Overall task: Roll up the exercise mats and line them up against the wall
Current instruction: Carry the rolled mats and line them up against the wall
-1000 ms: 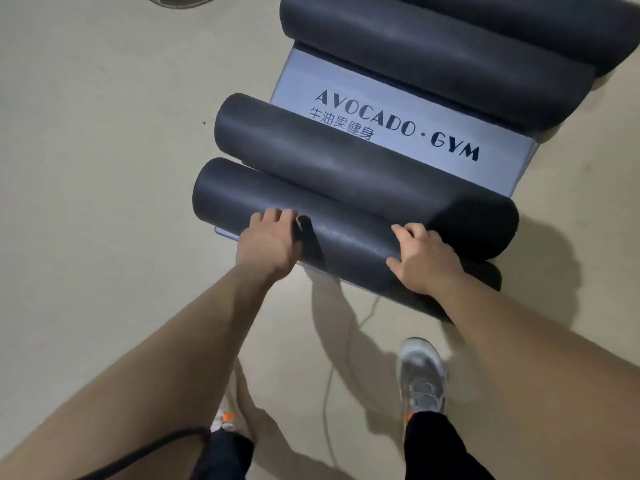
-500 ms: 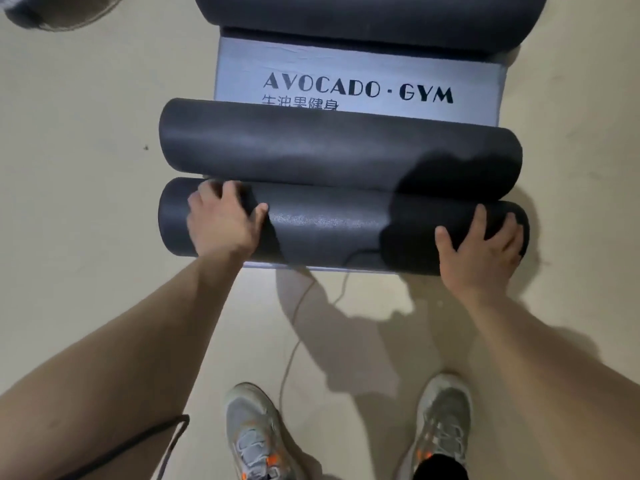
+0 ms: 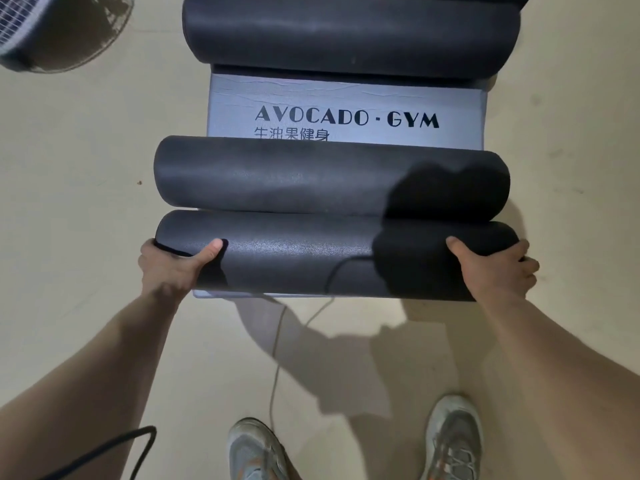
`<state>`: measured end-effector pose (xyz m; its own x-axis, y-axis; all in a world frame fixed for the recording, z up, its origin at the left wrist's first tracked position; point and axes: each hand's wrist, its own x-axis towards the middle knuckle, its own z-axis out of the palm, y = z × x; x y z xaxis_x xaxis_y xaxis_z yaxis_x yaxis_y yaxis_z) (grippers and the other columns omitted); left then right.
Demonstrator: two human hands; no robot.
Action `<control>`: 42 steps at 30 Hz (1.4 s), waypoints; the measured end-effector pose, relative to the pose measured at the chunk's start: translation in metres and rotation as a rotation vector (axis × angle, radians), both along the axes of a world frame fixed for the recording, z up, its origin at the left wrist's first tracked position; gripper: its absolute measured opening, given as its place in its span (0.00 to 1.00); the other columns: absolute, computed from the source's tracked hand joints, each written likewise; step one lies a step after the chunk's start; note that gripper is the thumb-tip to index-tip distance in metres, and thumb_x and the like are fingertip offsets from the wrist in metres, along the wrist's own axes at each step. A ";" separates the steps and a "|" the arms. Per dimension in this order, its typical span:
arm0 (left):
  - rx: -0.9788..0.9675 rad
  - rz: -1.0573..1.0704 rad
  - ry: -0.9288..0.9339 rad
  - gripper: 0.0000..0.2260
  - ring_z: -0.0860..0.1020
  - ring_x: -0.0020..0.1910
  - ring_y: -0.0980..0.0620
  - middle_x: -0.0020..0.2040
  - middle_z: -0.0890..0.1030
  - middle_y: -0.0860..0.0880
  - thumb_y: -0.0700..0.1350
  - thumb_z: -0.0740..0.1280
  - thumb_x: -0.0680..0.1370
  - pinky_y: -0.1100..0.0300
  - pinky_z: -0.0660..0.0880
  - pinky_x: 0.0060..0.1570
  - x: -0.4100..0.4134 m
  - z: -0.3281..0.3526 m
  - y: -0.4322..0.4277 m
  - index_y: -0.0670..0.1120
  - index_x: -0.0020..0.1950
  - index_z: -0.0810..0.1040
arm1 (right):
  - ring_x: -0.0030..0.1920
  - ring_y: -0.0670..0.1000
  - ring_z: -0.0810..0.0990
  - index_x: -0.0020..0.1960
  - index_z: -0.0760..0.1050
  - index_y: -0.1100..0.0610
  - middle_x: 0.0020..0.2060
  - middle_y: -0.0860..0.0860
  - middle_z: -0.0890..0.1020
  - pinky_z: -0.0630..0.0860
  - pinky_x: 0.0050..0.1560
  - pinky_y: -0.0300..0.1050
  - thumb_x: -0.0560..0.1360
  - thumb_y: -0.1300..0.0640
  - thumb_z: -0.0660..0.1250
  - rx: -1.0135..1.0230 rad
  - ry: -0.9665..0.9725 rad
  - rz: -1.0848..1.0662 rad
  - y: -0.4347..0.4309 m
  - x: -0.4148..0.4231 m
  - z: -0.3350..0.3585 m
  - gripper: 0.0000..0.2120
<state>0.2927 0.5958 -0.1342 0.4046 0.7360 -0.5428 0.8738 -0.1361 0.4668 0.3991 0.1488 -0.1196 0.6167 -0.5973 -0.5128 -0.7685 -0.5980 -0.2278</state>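
Observation:
The nearest rolled dark grey mat (image 3: 301,258) lies across the near end of a flat grey mat (image 3: 346,98) printed "AVOCADO · GYM". My left hand (image 3: 173,263) grips the roll's left end, thumb on top and fingers hidden under it. At the roll's right end my right hand (image 3: 491,268) grips the same way. A second rolled mat (image 3: 277,174) lies just behind it, touching it. A third, thicker rolled mat (image 3: 349,32) lies across the far end of the flat mat.
A floor fan (image 3: 59,29) stands on the beige floor at the top left. A thin cable (image 3: 277,358) runs along the floor from under the mat toward my two grey shoes (image 3: 453,441). A black cord (image 3: 114,448) hangs by my left arm.
Both hands have slid outward from the top of the nearest roll to its two ends and now grip it with thumbs on top. The view has moved closer.

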 end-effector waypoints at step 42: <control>-0.902 0.747 -0.171 0.68 0.81 0.53 0.52 0.60 0.81 0.51 0.85 0.68 0.48 0.56 0.78 0.56 -0.045 -0.059 -0.210 0.44 0.78 0.66 | 0.71 0.58 0.73 0.81 0.59 0.44 0.74 0.50 0.74 0.72 0.65 0.54 0.58 0.30 0.79 -0.016 0.484 1.328 0.112 0.051 0.024 0.57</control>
<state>0.2474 0.3862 -0.1937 0.1543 0.1997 -0.9676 0.5141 0.8201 0.2512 0.4500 0.2612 -0.0955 0.4842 0.2731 -0.8313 0.3612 -0.9277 -0.0944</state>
